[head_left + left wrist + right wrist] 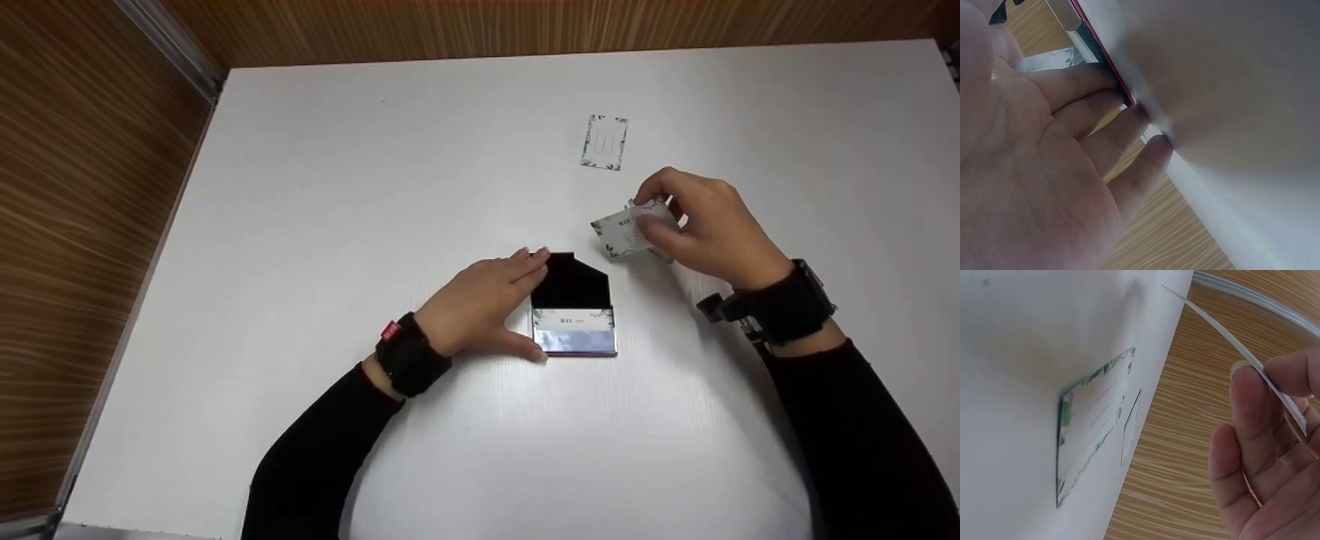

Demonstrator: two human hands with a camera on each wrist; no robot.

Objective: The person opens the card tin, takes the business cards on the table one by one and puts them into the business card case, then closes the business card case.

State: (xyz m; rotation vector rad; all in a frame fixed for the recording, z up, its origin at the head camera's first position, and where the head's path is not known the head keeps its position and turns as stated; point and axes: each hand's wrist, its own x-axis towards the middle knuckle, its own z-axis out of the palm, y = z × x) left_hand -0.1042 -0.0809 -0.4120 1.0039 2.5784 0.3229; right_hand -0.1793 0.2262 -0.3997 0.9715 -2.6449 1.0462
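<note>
A card case (589,281) lies with its dark flap raised on the white table. In its shiny front pocket sits a card with leaf print (574,318). My left hand (484,304) rests along the case's left side, fingers extended at the top and thumb at the lower corner; in the left wrist view its fingertips touch the red edge (1100,48). Right of the case, my right hand (712,225) pinches a leaf-bordered card (619,231) between thumb and fingers. The right wrist view shows that card edge-on, slightly bent, above another card (1092,419) lying on the table.
Farther back lies a loose leaf-bordered card (604,142), face up. Wood-grain panels (97,225) stand along the left and back edges of the white table (337,187). Black straps with cameras (787,304) sit on both wrists.
</note>
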